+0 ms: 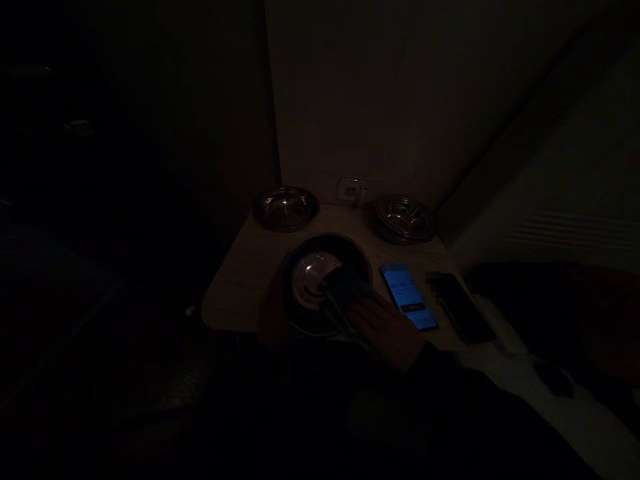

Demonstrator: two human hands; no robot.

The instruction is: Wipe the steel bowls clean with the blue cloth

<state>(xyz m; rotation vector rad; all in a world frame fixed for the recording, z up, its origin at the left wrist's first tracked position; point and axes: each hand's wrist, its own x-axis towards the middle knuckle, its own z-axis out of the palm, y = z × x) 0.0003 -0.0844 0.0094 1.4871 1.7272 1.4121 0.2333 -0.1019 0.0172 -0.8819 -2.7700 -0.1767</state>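
The scene is very dark. A round metal plate (316, 268) with a shiny centre lies over the near part of a small table (235, 293). At its left rim is my left hand (274, 308), dim, its fingers curled against the edge. My right hand (385, 327) reaches in from the lower right and presses a dark cloth (345, 287) onto the right part of the plate. The cloth covers some of the plate's surface, and its folds are hard to make out.
A shiny steel dish (286, 208) stands at the back left. Stacked steel plates (404, 219) sit at the back right, near a wall socket (352, 190). Right of my right hand lie a lit phone (407, 297) and a dark phone-like slab (465, 310).
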